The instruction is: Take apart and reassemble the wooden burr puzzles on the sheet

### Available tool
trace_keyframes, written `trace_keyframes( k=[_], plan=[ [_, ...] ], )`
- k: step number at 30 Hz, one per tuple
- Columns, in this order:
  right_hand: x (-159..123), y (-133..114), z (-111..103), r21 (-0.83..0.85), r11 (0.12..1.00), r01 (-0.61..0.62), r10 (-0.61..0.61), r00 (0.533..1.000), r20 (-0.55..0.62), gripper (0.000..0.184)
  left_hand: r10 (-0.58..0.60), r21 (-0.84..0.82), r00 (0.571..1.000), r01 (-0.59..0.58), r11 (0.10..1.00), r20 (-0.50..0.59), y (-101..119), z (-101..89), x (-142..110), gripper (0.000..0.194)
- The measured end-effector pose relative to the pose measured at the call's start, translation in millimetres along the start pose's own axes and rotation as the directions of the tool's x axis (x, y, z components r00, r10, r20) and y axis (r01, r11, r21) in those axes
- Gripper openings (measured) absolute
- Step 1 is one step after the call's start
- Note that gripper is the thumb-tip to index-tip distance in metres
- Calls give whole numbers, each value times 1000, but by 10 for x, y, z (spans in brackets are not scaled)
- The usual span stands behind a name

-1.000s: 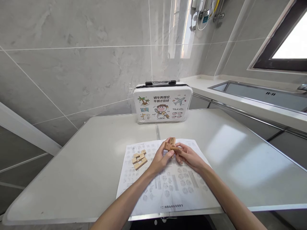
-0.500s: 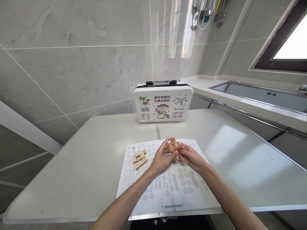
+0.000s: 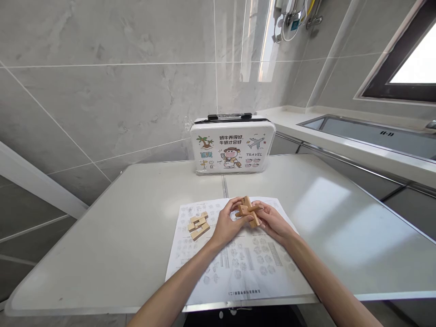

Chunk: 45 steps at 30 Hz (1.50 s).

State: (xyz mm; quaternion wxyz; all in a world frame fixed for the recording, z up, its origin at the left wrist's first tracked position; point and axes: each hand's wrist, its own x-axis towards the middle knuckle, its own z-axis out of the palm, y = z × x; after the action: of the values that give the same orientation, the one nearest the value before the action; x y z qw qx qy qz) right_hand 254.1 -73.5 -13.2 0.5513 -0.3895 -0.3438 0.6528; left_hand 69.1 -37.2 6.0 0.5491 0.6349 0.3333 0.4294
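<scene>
Both hands hold a partly joined wooden burr puzzle (image 3: 245, 210) above a printed sheet, its notched sticks crossing each other. My left hand (image 3: 229, 223) grips it from the left, thumb along its lower side and fingers behind. From the right, my right hand (image 3: 271, 221) pinches the sticks that jut out; some of its fingertips are hidden behind the wood. Left of my hands, several loose notched wooden pieces (image 3: 199, 230) lie close together on the paper sheet (image 3: 235, 288), which bears rows of small line drawings.
A white cartoon-printed case (image 3: 233, 147) with a black handle stands at the back of the white folding table (image 3: 112, 236). A counter with a sink (image 3: 368, 134) runs along the right. Grey tiled wall rises behind.
The wooden puzzle has tilted slightly in my hands, its long upright stick now leaning with the lower end toward the right. The loose pieces have stayed where they were.
</scene>
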Motion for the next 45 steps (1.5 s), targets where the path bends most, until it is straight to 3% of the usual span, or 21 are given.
trace_keyframes(
  k=[8, 12, 16, 21, 24, 29, 39, 45],
  plan=[
    [30, -1, -29, 6, 999, 51, -51, 998, -28, 29, 29, 42, 998, -31, 999, 64, 15, 47, -40, 60],
    [65, -33, -39, 35, 991, 127, -120, 979, -163, 33, 8, 26, 998, -9, 1000, 56, -72, 96, -52, 65],
    [86, -38, -79, 54, 969, 241, -212, 923, -320, 38, 19, 15, 999, -19, 1000, -32, -158, 113, -36, 63],
    [69, 1, -114, -187, 953, 237, -300, 808, -507, 48, 14, 92, 1000, -13, 996, -16, -128, 102, -40, 44],
    [65, 19, -130, -261, 939, 223, -334, 770, -544, 51, 1, 112, 1000, 0, 994, -6, -85, 98, -57, 37],
    [95, 64, -215, -242, 947, 212, -315, 761, -567, 52, -26, 128, 1000, 26, 991, -7, -65, 94, -72, 36],
    [137, 103, -347, -46, 958, 282, -256, 774, -579, 46, -34, 187, 999, 35, 982, -6, -60, 99, -71, 33],
    [112, 104, -309, -72, 949, 305, -286, 748, -598, 43, -4, 200, 1000, 5, 980, -6, -86, 94, -63, 31]
  ],
)
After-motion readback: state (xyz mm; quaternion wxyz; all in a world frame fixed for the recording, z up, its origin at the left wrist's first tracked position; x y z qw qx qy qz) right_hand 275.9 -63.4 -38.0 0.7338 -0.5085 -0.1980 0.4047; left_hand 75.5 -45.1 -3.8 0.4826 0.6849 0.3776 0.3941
